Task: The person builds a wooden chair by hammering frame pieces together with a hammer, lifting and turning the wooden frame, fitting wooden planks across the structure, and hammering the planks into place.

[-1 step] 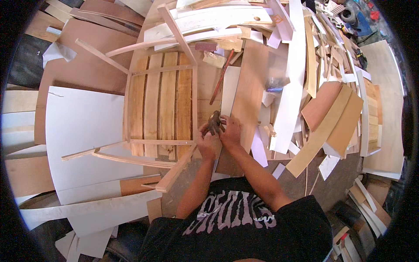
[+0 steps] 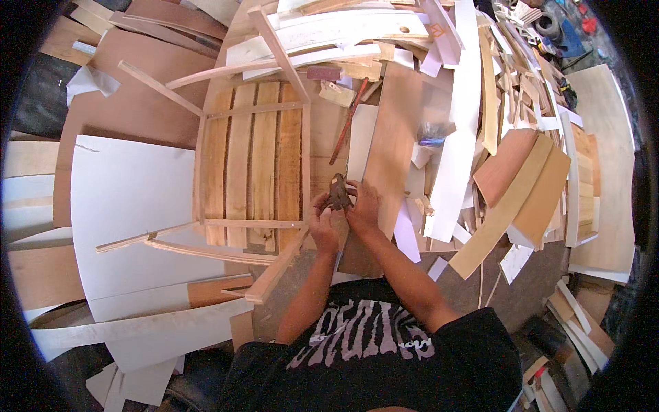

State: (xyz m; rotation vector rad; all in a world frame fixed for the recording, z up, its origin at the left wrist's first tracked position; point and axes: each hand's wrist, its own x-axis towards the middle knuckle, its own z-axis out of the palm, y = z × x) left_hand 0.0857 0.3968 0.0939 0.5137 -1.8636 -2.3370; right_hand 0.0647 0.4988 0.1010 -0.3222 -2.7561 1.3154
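Both my hands are around a small, dark brown, blocky tool (image 2: 338,191), too small in view to name its kind. My left hand (image 2: 322,218) grips it from the left with bent fingers. On its other side, my right hand (image 2: 363,207) is closed with the fingertips against it. Left of my hands stands a wooden frame (image 2: 305,158) with upright legs and a slatted wooden panel (image 2: 237,165) inside it. Beneath my right hand runs a long brown board (image 2: 392,130). A thin red stick-like tool (image 2: 349,123) lies just beyond my hands.
A large white panel (image 2: 134,213) lies at the left. Piled offcuts (image 2: 508,82) and a long white board (image 2: 456,151) fill the right side. Tan boards (image 2: 508,213) jut out over the near right edge. White planks (image 2: 329,31) are stacked at the far side.
The dark tool has turned slightly between my fingers. My left fingers have shifted a little, while both arms stay in nearly the same place.
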